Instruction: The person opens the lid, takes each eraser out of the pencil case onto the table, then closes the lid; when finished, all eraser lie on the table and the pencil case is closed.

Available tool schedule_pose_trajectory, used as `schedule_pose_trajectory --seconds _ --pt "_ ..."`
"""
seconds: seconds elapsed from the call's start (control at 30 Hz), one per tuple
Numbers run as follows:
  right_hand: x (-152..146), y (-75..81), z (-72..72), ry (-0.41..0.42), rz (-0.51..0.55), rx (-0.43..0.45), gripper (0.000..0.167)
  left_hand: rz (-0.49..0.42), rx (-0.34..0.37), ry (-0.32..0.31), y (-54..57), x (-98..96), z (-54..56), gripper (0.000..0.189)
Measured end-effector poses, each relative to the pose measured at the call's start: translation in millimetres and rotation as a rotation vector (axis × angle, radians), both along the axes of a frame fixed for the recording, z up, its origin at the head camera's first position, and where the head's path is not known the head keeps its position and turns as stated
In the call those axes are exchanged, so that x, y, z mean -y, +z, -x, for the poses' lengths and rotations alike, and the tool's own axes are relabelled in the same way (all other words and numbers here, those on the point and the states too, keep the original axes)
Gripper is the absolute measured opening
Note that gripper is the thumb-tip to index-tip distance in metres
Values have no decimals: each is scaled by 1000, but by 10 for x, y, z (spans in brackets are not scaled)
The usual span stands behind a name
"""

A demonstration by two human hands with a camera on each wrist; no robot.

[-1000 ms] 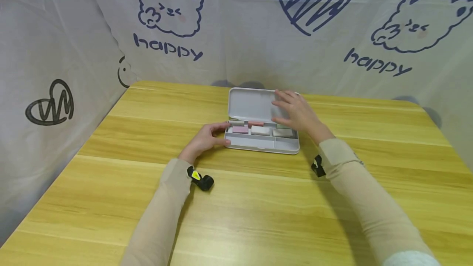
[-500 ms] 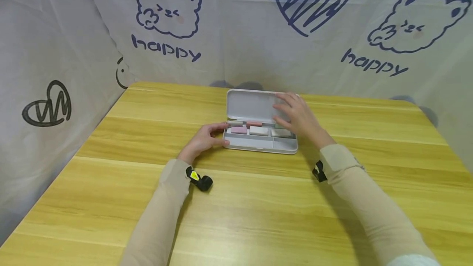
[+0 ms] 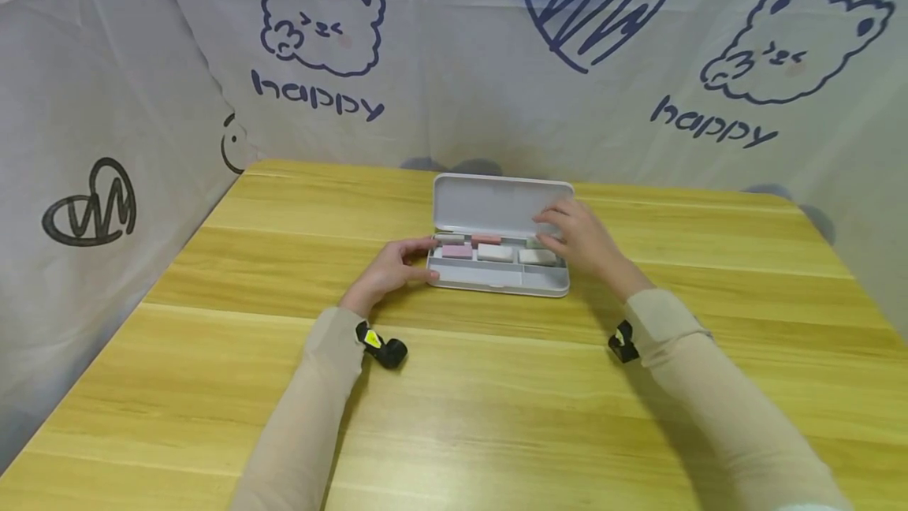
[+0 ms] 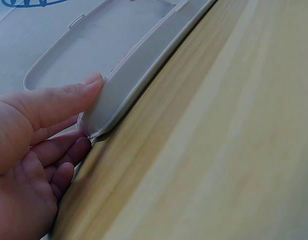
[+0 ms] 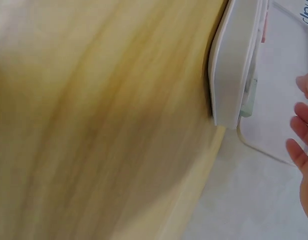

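Observation:
A white pencil case (image 3: 475,272) lies on the table with its lid (image 3: 485,202) raised at the back. My left hand (image 3: 388,268) grips its left end, thumb (image 4: 89,92) on the front wall and the other fingers around the corner. Inside sit several eraser-like blocks: a pink block (image 3: 457,251), a white block (image 3: 495,252), another white block (image 3: 537,257), a coral block (image 3: 486,240) and a grey one behind. At the right end, a pale green block (image 5: 249,102) is partly hidden. My right hand (image 3: 587,241) hovers before the lid's right part, fingers loosely bent, holding nothing.
The wooden table (image 3: 496,408) stretches out in front of the case. A white cloth (image 3: 454,61) with printed bears and hearts hangs behind its far edge. Black wrist cameras (image 3: 386,349) are strapped to both sleeves.
My right hand has come down from the lid's top edge toward the right end of the case, uncovering the lid's upper right corner. The left hand keeps its place on the case.

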State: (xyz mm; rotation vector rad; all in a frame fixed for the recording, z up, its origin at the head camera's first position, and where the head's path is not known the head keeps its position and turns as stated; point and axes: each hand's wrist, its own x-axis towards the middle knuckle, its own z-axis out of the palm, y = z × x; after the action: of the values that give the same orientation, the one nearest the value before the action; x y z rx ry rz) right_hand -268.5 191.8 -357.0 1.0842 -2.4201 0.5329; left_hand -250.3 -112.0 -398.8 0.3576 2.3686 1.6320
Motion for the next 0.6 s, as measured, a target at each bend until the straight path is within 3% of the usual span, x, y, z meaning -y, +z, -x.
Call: schedule_pose_trajectory --seconds 0.17,0.37,0.6 --pt "-46 16 -80 -40 7 168 21 -8 14 -5 42 -2 -29 56" --pt "-126 -22 -107 -37 26 265 18 -25 19 -5 0 -1 -1 56" --pt "-195 -69 -130 -19 35 327 19 -55 -46 -28 -10 30 -30 54"
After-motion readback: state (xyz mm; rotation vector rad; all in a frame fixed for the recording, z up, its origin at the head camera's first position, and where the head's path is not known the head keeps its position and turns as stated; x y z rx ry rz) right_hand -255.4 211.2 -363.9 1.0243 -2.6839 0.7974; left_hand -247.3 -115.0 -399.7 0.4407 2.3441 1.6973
